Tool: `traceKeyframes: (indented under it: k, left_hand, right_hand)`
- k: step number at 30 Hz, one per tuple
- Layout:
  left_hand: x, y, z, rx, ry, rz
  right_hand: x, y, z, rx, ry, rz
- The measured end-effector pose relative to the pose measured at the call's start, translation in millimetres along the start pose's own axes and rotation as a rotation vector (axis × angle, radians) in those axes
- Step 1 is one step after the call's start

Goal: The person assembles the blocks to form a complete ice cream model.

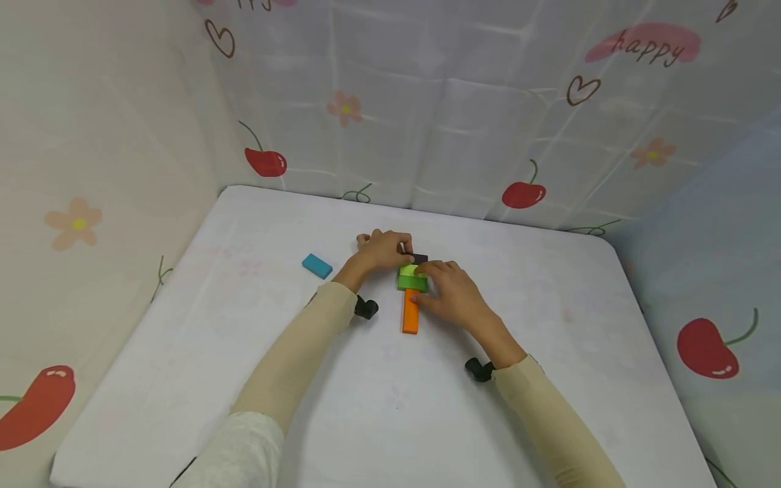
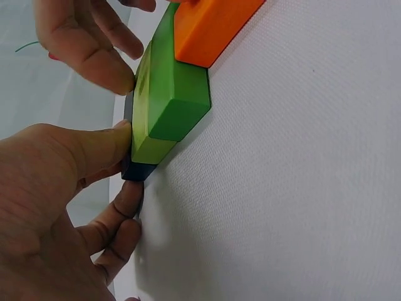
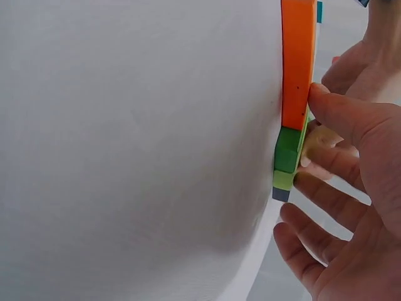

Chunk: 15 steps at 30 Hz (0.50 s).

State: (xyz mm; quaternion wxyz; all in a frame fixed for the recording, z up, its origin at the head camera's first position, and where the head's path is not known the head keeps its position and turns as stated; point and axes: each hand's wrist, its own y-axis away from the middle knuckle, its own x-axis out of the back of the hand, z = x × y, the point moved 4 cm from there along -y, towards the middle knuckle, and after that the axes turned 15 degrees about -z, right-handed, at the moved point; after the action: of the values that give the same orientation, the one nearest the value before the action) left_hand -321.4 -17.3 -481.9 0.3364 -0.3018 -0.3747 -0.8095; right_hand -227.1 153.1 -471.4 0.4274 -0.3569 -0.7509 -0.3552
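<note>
On the white table a row of blocks runs away from me: an orange block, a green block, a light green block and a dark block at the far end. My left hand pinches the dark block, thumb on its top edge and fingers at its far side. From the right, my right hand reaches over the row with fingers spread. Its thumb touches the orange block near the green one, and its index finger rests at the light green block.
A blue block lies apart, left of my left hand. Dark wrist cameras stick out below both wrists. Printed curtains hang behind the table and at its sides.
</note>
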Motion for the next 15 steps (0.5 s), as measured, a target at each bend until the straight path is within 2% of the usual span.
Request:
traceKeyframes:
  k: [10,15]
  left_hand:
    - [1.7,3.2,0.7,0.004,-0.008,0.004]
    - [-0.9,0.8,-0.4,0.018,0.000,0.008]
  right_hand:
    - [-0.2,-5.0,7.3,0.025,-0.071,-0.053]
    - [0.6,-4.6,7.9,-0.004,-0.075,-0.071]
